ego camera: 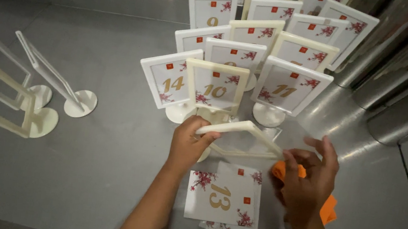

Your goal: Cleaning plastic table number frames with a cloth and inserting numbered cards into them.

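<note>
A cream, empty stand-up frame (244,136) tilts flat above the steel counter.
</note>
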